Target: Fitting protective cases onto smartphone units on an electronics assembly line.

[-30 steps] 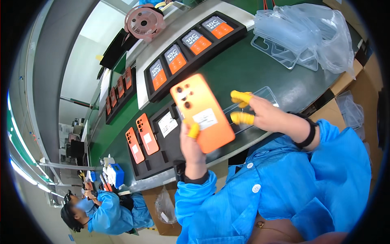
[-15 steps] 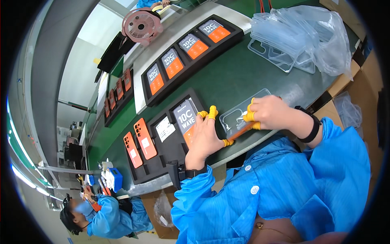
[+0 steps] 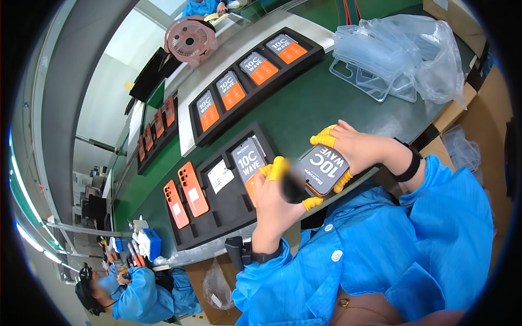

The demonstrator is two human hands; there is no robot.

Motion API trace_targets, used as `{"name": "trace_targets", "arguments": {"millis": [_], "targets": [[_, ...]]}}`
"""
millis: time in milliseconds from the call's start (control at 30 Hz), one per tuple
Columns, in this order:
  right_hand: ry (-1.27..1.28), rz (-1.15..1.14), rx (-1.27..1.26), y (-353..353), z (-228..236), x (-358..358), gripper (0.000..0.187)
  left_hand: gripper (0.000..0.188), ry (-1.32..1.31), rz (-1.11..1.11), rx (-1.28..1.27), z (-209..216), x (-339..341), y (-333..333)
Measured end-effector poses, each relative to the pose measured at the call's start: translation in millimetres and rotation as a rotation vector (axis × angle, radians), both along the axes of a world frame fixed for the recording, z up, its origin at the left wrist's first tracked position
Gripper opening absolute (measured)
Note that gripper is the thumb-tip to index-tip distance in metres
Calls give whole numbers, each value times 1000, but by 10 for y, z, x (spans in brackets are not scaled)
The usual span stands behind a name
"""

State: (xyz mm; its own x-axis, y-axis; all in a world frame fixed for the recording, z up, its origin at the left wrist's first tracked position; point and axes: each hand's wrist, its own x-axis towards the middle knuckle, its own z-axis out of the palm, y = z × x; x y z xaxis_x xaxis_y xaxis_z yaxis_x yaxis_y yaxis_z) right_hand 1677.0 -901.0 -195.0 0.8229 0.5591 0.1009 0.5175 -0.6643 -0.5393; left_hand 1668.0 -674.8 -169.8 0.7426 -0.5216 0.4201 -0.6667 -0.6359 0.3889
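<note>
A smartphone [image 3: 325,169] with a dark printed front film is held up near the table's front edge, its print upside down to me. My right hand [image 3: 356,152], in yellow finger cots, is closed around its right side. My left hand [image 3: 274,198], also in finger cots, holds its left side, thumb at the near edge; a blurred black patch hides part of this grip. Left of that hand lies a black foam tray [image 3: 217,204]. In it are two orange phones [image 3: 193,190] face down, a white label [image 3: 219,176] and a phone with dark-and-orange film [image 3: 250,163].
A second black tray [image 3: 261,89] with several filmed phones lies further back. Clear plastic trays [image 3: 375,60] in a bag are at the far right. A pink fan [image 3: 190,41] stands at the back. Cardboard boxes [image 3: 478,130] flank the right. At lower left sits a co-worker [image 3: 147,288].
The phone, earlier tilted on edge over a clear plastic tray, now faces up between my hands. Both hands have come closer around it. The clear tray under them no longer shows.
</note>
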Motion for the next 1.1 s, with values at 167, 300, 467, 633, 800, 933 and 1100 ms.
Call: {"name": "trace_targets", "arguments": {"millis": [167,300,467,633,800,933,1100], "targets": [[-380,-246,97,201,-51,-107,86,96,240,-120,-299,-115,12,65],[-560,-337,138,304,-36,-119,86,58,649,-137,-597,-318,-175,-5],[-591,-376,157,284,-8,-143,95,28,416,43,-643,-246,-204,-185],[-116,-176,246,98,263,-113,99,21,273,137,-385,-180,-189,-117],[143,-299,254,-36,85,-87,56,38,646,-97,-693,-106,-161,-43],[314,-296,749,202,119,-141,43,63,820,-238,-752,-258,-87,143],[300,-175,1089,544,219,-249,35,30,619,-187,-488,-418,-220,-99]]}}
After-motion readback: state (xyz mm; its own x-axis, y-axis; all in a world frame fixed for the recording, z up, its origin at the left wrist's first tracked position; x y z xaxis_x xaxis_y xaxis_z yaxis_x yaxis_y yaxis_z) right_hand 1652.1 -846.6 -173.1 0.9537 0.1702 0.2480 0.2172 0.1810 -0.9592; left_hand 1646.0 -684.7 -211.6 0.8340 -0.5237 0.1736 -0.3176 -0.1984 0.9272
